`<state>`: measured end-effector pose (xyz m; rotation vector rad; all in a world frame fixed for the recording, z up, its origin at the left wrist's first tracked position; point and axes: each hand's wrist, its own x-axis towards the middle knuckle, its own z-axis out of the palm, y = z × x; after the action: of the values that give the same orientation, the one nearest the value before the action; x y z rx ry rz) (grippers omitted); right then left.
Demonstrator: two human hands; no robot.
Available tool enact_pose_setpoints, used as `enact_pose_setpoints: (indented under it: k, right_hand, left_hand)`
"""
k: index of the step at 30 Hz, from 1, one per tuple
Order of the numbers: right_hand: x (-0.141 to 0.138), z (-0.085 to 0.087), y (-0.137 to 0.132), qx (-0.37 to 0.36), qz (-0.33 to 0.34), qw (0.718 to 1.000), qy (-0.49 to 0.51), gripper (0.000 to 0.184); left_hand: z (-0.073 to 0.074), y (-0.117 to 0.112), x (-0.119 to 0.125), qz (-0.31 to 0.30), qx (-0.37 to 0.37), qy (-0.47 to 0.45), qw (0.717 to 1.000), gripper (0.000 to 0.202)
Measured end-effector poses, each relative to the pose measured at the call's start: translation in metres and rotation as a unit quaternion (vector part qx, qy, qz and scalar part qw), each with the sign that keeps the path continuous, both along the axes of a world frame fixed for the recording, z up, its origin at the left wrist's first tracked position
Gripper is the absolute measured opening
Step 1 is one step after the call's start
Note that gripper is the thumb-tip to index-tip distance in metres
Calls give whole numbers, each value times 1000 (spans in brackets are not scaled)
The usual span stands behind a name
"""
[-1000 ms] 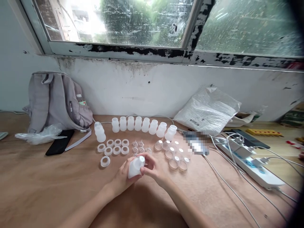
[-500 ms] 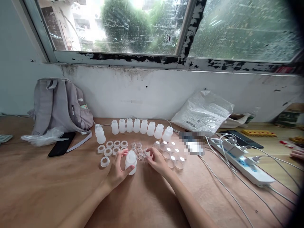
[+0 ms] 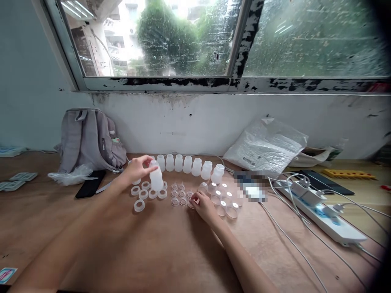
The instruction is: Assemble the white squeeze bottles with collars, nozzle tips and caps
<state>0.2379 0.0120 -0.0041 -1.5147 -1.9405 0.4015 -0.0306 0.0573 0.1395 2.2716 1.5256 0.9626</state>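
My left hand [image 3: 139, 169] pinches a frosted white baby bottle [image 3: 157, 179] near its top, above the white ring collars [image 3: 139, 205]. The bottle leans slightly, and my fingers partly cover its upper end. Clear nipples [image 3: 175, 201] sit in small rows at the middle. At the right end of these rows my right hand [image 3: 203, 205] has its fingertips closed on one clear nipple [image 3: 191, 204], low over the table. Clear domed caps [image 3: 232, 211] stand in a group just right of that hand.
Several frosted bottles [image 3: 197, 167] form a curved row at the back. A grey backpack [image 3: 84, 140], plastic bag [image 3: 71, 175] and black phone [image 3: 91, 185] are at left. Toward the right are a plastic mailer [image 3: 269, 142], a white power strip [image 3: 330, 221] and loose cables.
My left hand has carried the bottle from the front middle away to the back left, over the ring collars. My right hand stays by the nipples. The view has shifted slightly.
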Motion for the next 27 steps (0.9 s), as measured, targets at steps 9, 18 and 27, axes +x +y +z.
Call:
enact_pose_setpoints:
  k: [9,18,27]
  right_hand:
    - [0,-2,-4,-49,6,997,-53,14]
    - [4,-5,1,-72,15,995,-66,16]
    - [3,-9,3,-46,6,998,-46,14]
  left_hand:
    - [-8,83,-36,115,-21,128,985,37]
    - [-33,95,-43,173,-41,196,964,39]
    - [-29,71,-34,122,38,217,968,40]
